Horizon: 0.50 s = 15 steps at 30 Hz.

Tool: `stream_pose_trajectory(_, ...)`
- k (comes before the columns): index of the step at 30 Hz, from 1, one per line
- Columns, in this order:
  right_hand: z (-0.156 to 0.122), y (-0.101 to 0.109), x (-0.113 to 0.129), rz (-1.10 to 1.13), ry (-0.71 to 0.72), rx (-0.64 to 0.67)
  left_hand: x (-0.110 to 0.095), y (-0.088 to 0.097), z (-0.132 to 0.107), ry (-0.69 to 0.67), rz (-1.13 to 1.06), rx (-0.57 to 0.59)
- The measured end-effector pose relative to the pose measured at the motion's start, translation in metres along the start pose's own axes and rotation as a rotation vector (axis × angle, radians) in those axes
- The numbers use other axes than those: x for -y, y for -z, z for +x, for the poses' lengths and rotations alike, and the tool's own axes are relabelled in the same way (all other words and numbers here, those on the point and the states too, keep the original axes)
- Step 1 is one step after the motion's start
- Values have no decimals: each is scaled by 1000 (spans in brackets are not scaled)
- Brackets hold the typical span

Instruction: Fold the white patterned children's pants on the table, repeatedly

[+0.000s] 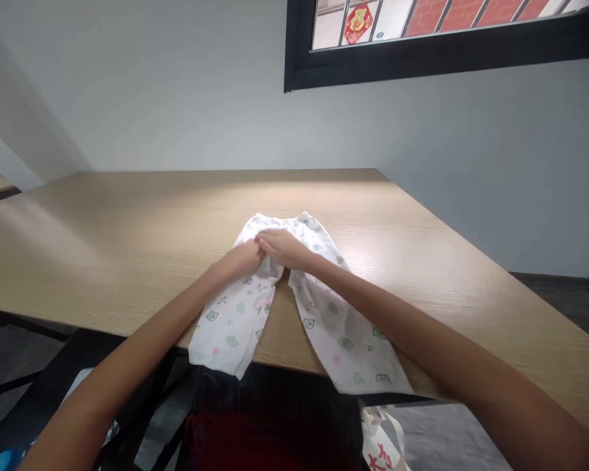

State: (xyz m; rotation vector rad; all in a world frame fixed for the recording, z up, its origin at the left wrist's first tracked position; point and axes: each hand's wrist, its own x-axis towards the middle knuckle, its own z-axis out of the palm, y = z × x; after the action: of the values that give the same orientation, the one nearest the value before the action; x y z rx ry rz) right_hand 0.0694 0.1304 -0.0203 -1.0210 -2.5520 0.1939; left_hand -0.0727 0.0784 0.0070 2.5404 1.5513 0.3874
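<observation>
A small pair of white pants (346,327) with green animal faces and pink prints lies spread on the wooden table (142,261). Its gathered waistband points away from me, and both leg ends reach over the near edge. My left hand (248,256), slightly blurred, is curled closed on the cloth just below the waistband. Across from it, my right hand (287,250) rests palm down on the pants, fingers stretched leftward and meeting my left hand. Beneath the hands the crotch fabric is bunched; the left fingertips are hidden.
A grey wall (191,91) stands behind the table, with a dark-framed barred window (402,69) at upper right. Below the near edge are a white bag with red characters (380,451), a dark bench (53,386) and a blue object (7,459).
</observation>
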Motion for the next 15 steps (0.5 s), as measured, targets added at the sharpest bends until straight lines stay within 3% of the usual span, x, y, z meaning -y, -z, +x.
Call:
stream_pose_trajectory(4, 11, -19, 19, -75, 47, 113, -35, -14, -94, -45, 41, 106)
stream_pose_trajectory(7, 28, -23, 12, -160, -86, 133, -53, -29, -165, -63, 186, 5)
stream_pose_trajectory(9, 36, -18, 7, -161, -160, 139, -56, -30, -193, -96, 215, -27)
stream_pose_trajectory(12, 36, -3, 5, -106, -186, 148, -56, -12, -187, -163, 163, 47)
stream_pose_trajectory(15, 20, 15, 1, 121, -294, 70, -55, 12, -125, -238, 40, 196)
